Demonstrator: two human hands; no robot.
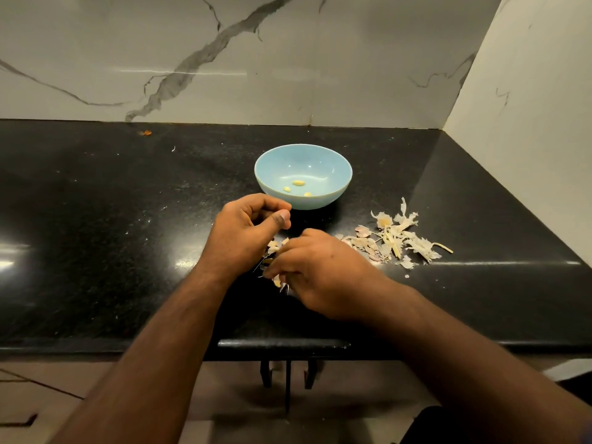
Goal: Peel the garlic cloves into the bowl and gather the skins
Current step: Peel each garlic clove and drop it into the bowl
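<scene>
Two bare forearms are reaching in from the bottom edge, nearest the camera, and crossing the front lip of the black speckled countertop (96, 219). On the person's right, the right hand (320, 270) is lying knuckles up, low over the counter, its fingers curling down around a small bunch of papery garlic skins (277, 251) that are sticking out at its fingertips and under its palm; whether a clove is sitting inside that bunch cannot be told. Just beside it, the left hand (250, 229) is hovering with its fingers curled in and the thumb pressing toward the forefinger; what it is pinching, if anything, is hidden, so its grip cannot be told.

Behind the hands, close to the left thumb, a pale blue bowl (302, 155) is standing upright on the counter. Three small peeled cloves (298, 183) are lying in its bottom, smooth and pale yellow, apart from each other.

Right of the right hand, a loose scatter of peelings (397, 238) is spreading across the counter: thin, torn, off-white flakes, some tinged pink-brown, with a few straw-coloured stalk pieces among them.

A marble-look wall (288, 59) with grey veins is rising behind the counter.
</scene>
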